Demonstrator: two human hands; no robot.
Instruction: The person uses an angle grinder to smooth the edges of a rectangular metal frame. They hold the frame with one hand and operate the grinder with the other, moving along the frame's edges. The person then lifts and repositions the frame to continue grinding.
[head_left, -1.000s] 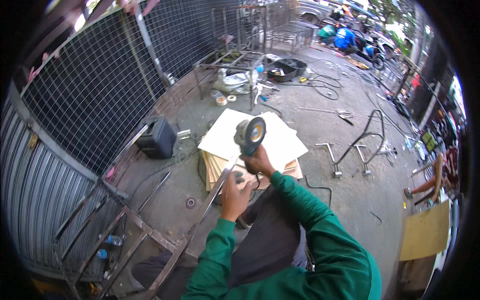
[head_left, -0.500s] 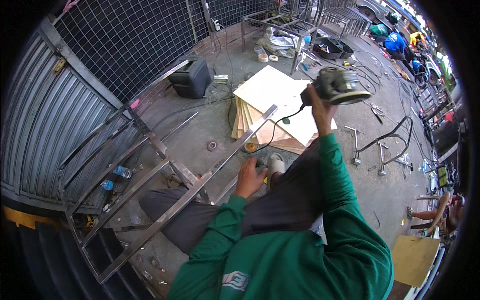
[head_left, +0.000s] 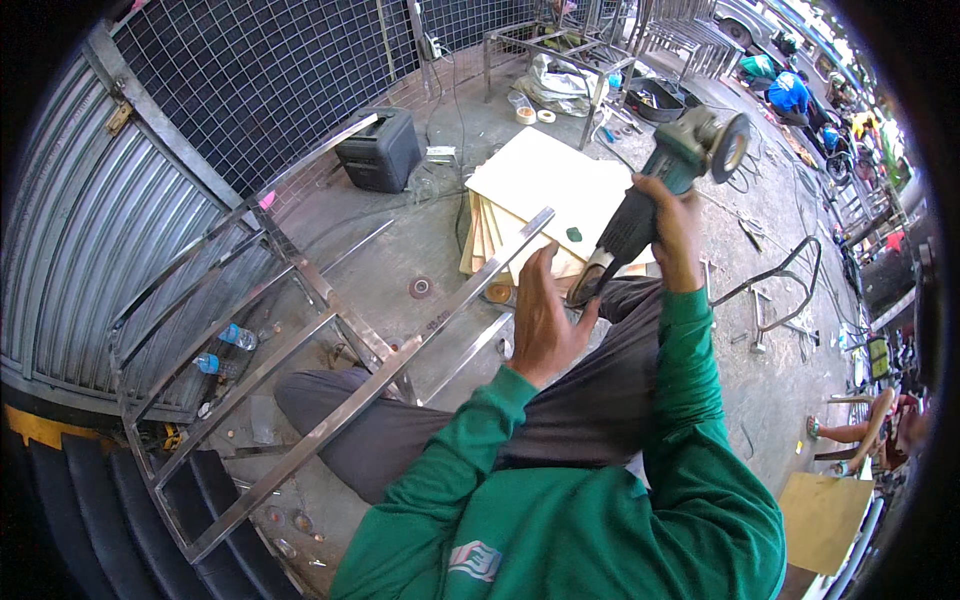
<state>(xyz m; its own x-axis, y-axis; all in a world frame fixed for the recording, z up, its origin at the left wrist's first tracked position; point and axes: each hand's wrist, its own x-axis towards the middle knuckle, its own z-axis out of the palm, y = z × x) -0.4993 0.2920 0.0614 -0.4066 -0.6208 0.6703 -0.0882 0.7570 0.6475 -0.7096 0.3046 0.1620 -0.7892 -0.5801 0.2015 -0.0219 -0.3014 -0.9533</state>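
Observation:
My right hand point(head_left: 676, 228) is wrapped round the body of an angle grinder point(head_left: 680, 152), green at the head and black along the handle. The grinder is tilted up, its round disc point(head_left: 733, 148) at the upper right. Just left of the handle's rear end, my left hand point(head_left: 546, 322) is raised with fingers and thumb apart, holding nothing. A welded frame of square metal tubes point(head_left: 330, 425) leans across my left leg. One long tube of it reaches forward past my left hand.
Ahead lies a stack of flat boards point(head_left: 545, 175), with a black case point(head_left: 380, 152) to its left. A bent metal tube piece point(head_left: 815, 270) and scattered tools lie at right. Two plastic bottles point(head_left: 238, 337) lie near the corrugated gate point(head_left: 90, 250). Other people are farther off.
The grinder has turned so its disc points up and right, its handle down toward me. My left hand has lifted from near my foot toward the handle's rear end.

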